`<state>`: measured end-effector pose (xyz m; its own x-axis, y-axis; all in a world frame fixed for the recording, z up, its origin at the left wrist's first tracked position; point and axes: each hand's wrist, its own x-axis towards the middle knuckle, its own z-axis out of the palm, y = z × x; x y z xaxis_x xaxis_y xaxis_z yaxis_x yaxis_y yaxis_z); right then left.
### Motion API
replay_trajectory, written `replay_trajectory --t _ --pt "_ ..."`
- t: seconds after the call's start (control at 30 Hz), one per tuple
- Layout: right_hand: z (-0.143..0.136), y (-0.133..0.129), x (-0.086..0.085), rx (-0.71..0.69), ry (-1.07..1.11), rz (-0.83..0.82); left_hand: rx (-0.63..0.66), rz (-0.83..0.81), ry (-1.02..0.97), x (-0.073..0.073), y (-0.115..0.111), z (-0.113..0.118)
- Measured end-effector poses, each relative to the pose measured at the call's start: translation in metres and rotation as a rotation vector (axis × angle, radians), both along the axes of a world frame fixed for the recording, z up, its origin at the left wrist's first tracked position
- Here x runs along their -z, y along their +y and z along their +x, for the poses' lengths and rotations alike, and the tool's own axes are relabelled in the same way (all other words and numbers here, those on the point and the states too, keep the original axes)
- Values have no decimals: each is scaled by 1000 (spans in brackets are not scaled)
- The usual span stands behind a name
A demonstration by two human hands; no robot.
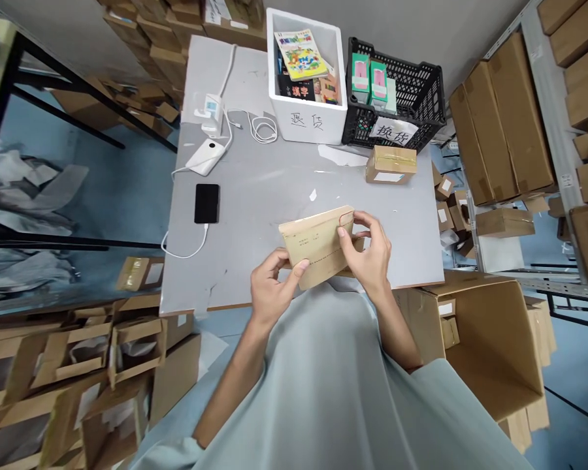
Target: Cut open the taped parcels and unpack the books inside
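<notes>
I hold a tan, kraft-coloured book (318, 251) with small dark print on its cover, tilted above the front edge of the table. My left hand (274, 284) is closed on its lower left side, thumb on the cover and fingers behind. At its upper right corner, my right hand (370, 251) pinches the book between thumb and fingers. A thin reddish curved line shows by the right thumb; I cannot make out what it is. Part of another brown piece shows behind the book's lower right side.
On the grey table (264, 189) stand a white foam box (306, 124) of books, a black crate (416, 85) and a small taped carton (391, 164). Left lie a black phone-like device (206, 203), a white power bank (206, 156) and cables. An open carton (494, 346) stands right.
</notes>
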<state>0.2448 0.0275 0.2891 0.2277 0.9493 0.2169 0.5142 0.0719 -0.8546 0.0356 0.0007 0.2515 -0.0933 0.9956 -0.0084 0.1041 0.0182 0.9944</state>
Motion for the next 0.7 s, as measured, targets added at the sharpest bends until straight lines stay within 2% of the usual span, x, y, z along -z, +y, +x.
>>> replay_trajectory --t 0.23,0.6,0.7 --pt "-1 1 6 49 25 28 9 30 86 -3 -6 1" --pt "4 1 13 51 87 -31 15 30 65 -5 -10 7" --pt "1 -7 14 60 61 -13 -14 -6 53 -7 -9 10"
